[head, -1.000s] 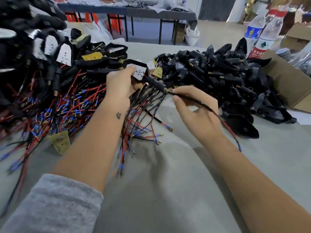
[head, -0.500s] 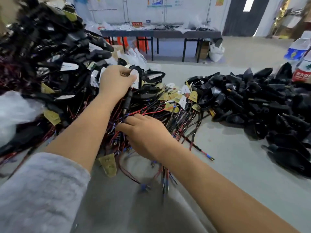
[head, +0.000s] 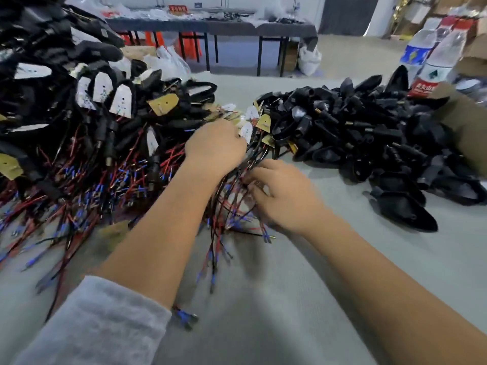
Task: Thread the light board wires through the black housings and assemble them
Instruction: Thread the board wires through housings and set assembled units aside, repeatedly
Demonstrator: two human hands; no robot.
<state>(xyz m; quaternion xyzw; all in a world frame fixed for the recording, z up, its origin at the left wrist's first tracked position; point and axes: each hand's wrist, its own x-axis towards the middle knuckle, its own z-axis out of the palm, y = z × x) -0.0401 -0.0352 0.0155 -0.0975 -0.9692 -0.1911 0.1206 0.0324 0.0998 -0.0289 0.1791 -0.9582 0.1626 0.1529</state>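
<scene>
A loose bunch of small white and yellow light boards (head: 259, 121) with red and black wires (head: 224, 241) lies mid-table. My left hand (head: 214, 150) reaches over the bunch, its fingers curled down onto a white board (head: 246, 131) at the top of it. My right hand (head: 286, 197) sits just below, fingers curled into the red and black wires; motion blur hides the exact grip. Empty black housings (head: 355, 133) are heaped to the right. Assembled housings with boards (head: 87, 106) are stacked high on the left, their wires spilling toward me.
Two water bottles (head: 432, 67) and a cardboard box (head: 469, 127) stand at the right edge behind the housings. A long dark table (head: 210, 25) and a white bag (head: 309, 60) are in the background. Grey tabletop (head: 276, 299) lies between my forearms.
The housing my hands held a second ago is gone from them. My left hand went to the left pile and came back. Both hands are now on the loose bunch of boards and wires.
</scene>
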